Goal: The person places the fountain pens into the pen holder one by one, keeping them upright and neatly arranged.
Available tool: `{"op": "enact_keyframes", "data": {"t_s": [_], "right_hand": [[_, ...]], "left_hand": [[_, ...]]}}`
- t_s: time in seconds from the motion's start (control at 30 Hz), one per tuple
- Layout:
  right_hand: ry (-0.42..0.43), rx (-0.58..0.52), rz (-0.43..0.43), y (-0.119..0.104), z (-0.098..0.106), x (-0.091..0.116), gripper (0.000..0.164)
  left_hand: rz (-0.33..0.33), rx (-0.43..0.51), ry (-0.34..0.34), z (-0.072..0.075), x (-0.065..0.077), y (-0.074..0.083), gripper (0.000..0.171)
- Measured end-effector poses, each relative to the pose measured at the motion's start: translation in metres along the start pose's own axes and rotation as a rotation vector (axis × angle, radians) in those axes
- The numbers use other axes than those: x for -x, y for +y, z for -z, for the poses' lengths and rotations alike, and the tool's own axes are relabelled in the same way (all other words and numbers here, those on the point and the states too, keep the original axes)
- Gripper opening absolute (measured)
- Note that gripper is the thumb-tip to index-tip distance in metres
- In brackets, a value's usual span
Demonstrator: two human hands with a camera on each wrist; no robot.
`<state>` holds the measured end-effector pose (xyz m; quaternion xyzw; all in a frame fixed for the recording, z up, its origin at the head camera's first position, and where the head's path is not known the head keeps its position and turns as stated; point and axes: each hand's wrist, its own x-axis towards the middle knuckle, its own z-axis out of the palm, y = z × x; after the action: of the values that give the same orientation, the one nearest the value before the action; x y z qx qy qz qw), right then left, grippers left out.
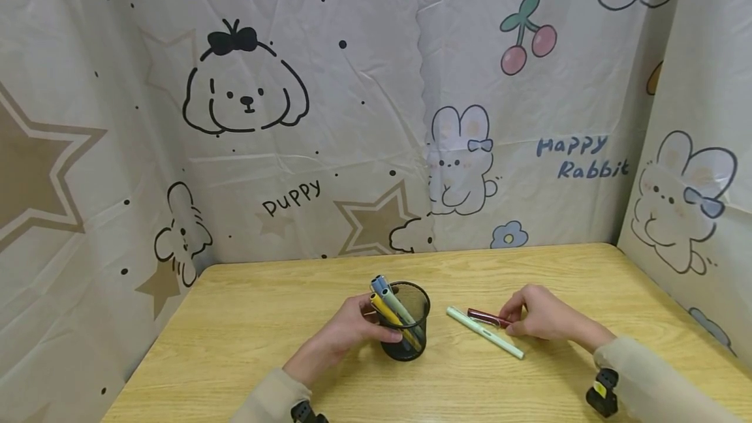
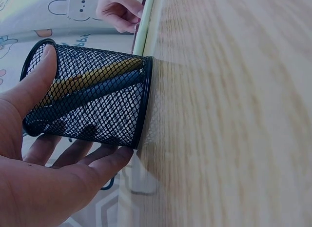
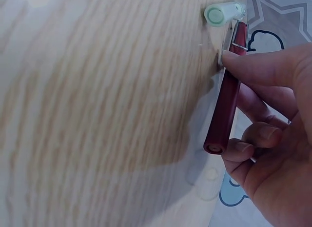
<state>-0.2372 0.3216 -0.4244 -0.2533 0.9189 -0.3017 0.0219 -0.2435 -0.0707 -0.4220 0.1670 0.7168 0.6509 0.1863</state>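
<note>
A black mesh pen cup [image 1: 420, 311] stands upright on the table, and my left hand [image 1: 352, 330] grips its side, thumb on one side and fingers round the other. Yellow [image 1: 383, 308], pale green [image 1: 395, 303] and blue [image 1: 378, 282] pens lean in the cup, tops above its rim. To the right, my right hand [image 1: 543, 317] pinches a dark red pen [image 3: 223, 112] between thumb and fingers, low over the wood; its clip shows in the right wrist view. A mint-green pen [image 1: 490, 337] lies diagonally on the table beside the red one, between cup and right hand.
The light wood table [image 1: 264, 318] reaches back to a hanging cloth [image 1: 364, 149] printed with a puppy, rabbits and stars. More cloth closes off the left and right sides. Dark wrist devices [image 1: 603, 391] sit on both sleeves.
</note>
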Motion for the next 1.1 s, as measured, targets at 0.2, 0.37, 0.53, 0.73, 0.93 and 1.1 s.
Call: {"op": "enact_keyframes", "data": {"t_s": [0.2, 0.37, 0.53, 0.73, 0.93, 1.1], "right_hand": [[0.025, -0.027, -0.026, 0.001, 0.001, -0.001, 0.015], [0.037, -0.037, -0.048, -0.001, 0.002, -0.001, 0.016], [0.045, -0.044, -0.065, -0.005, 0.002, 0.000, 0.017], [0.061, -0.054, -0.067, -0.009, 0.002, 0.001, 0.015], [0.085, -0.067, -0.058, -0.008, 0.001, 0.000, 0.014], [0.103, -0.081, -0.075, -0.010, 0.000, 0.000, 0.015]], "left_hand": [[-0.007, 0.002, -0.004, 0.000, 0.000, 0.000, 0.079], [-0.004, -0.004, 0.000, 0.001, 0.000, 0.000, 0.074], [-0.001, -0.005, -0.001, 0.000, 0.001, 0.000, 0.074], [-0.001, -0.001, -0.004, 0.000, 0.001, 0.000, 0.072], [0.003, 0.003, -0.008, 0.001, 0.000, -0.001, 0.076], [0.005, 0.000, -0.009, 0.001, -0.001, -0.002, 0.081]]}}
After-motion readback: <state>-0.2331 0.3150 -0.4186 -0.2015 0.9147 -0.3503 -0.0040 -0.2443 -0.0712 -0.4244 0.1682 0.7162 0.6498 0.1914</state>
